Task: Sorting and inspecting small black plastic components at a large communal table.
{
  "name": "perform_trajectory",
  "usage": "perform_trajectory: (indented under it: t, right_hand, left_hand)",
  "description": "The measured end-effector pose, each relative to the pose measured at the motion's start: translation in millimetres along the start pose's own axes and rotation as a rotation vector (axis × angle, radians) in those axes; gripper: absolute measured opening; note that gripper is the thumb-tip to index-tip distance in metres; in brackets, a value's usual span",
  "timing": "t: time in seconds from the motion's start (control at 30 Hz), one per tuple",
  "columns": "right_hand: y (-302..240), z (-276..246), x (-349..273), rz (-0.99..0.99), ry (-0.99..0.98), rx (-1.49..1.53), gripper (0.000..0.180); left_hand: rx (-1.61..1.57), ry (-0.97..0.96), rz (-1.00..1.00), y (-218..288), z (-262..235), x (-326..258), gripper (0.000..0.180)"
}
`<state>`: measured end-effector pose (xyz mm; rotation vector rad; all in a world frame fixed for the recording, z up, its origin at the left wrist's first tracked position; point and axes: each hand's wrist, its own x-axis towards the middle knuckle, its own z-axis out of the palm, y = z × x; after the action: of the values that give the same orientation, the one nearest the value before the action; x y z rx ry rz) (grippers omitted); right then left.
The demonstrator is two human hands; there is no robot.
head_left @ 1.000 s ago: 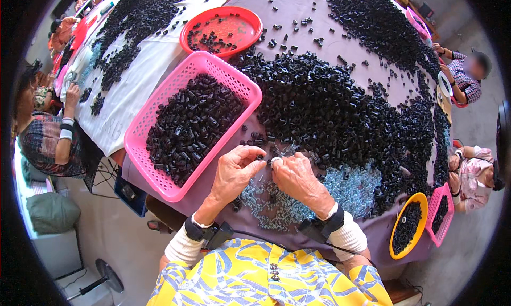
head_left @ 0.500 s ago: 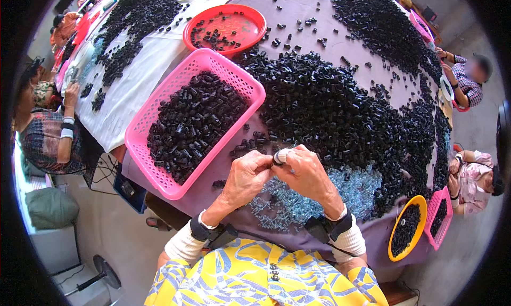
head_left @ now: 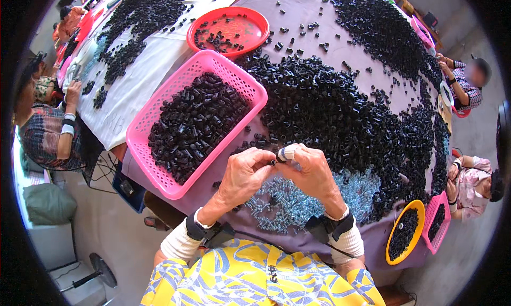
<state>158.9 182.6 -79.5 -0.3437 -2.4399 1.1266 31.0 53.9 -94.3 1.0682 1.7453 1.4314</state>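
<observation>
Head view: your left hand (head_left: 246, 175) and right hand (head_left: 314, 175) together pinch a black part (head_left: 273, 162); clear pieces (head_left: 287, 205) lie below them, the basket (head_left: 139, 141) at left, black heap (head_left: 330, 114) beyond.

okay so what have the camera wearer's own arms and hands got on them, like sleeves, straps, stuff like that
The left hand shows no glove; the right hand has a white wrap with dark bands on a finger. Both wrists wear white ribbed cuffs and black straps with dark boxy units. The sleeves are yellow with grey-blue, leaf-like streaks.
</observation>
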Motion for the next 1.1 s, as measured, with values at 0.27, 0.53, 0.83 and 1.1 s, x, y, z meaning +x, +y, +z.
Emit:
perform_trajectory:
  t: [0.27,0.53,0.83,1.1]
  right_hand:
    - [-17.0,-23.6,31.3,-0.158,-0.125,-0.092,0.016]
    - [-22.7,-30.5,44.8,-0.133,-0.121,-0.087,0.018]
    - [-16.8,-24.1,41.6,0.0,-0.022,0.054,0.025]
    - [20.3,17.2,7.2,-0.15,-0.267,-0.42,0.013]
  left_hand:
    - [0.122,-0.007,0.172,24.6,-13.9,16.3,0.019]
    - [0.184,0.024,0.258,35.7,-16.1,22.3,0.018]
    - [0.129,0.039,0.223,34.5,-14.3,19.2,0.018]
    - [-0.286,0.045,-0.087,25.7,-24.9,11.8,0.021]
